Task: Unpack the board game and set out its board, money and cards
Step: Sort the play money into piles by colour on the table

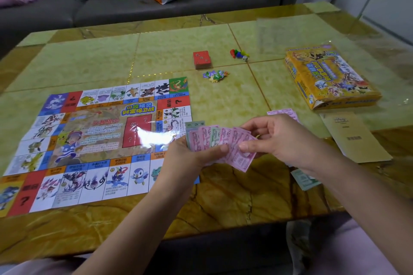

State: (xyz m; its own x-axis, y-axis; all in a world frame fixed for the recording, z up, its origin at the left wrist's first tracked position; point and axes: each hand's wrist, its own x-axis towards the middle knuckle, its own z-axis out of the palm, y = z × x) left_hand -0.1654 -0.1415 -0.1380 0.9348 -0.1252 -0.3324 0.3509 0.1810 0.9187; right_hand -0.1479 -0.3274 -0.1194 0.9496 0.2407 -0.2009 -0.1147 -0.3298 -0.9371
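Held a fan of play money [220, 140] in the left hand [183, 156], thumb clamped across the lower edge, above the right edge of the unfolded board [100, 136]. Pinched the outermost pink note with the right hand [279, 138], thumb and forefinger closed on its upper part (apparently sorting by value). Spotted farther up the table [223, 203]: a red deck of cards [201, 60], pawns [238, 53] with a die [245, 58] just beside them, and a heap of small cut-out tokens [215, 75]. Spotted the box [328, 76] well off to the right, a pink stack [282, 113] just beyond the right hand, and a green stack [305, 179] peeking out beneath the right forearm.

Risked drawing two notes at once, thin paper clinging together, and so mixing values in a stack. Risked easing the left thumb and spilling the whole fan across the board. Risked brushing the green stack toward the near table edge with the forearm passing right over it.
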